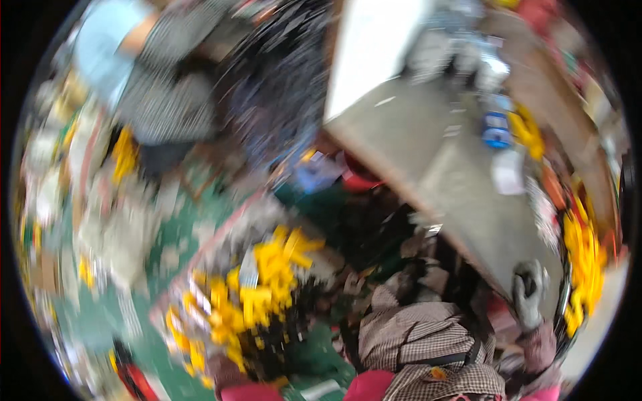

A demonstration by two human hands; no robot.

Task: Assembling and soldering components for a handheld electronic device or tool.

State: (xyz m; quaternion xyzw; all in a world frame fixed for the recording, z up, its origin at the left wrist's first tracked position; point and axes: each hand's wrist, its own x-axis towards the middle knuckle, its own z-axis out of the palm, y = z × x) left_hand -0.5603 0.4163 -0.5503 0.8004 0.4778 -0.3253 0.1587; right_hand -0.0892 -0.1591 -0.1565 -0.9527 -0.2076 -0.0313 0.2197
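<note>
My right hand (529,294), in a grey glove, is at the near right edge of the grey tabletop (461,180). Its fingers curl loosely, with a dark gap between them and the thumb; I see nothing held. At the lower left, my left arm shows as a brownish sleeve end (224,371) above pink cloth. That hand cannot be made out against the heap of yellow pieces (267,274) beside it, which mixes with small black pieces (281,341). A brown checked garment (428,334) covers my lap. Motion blurs the picture.
More yellow pieces (582,267) lie along the table's right side. A blue item (496,129) stands farther up the tabletop. Pale sacks (124,227) sit on the green floor (177,240) at left. Another person in a light blue top (110,50) is at the far left.
</note>
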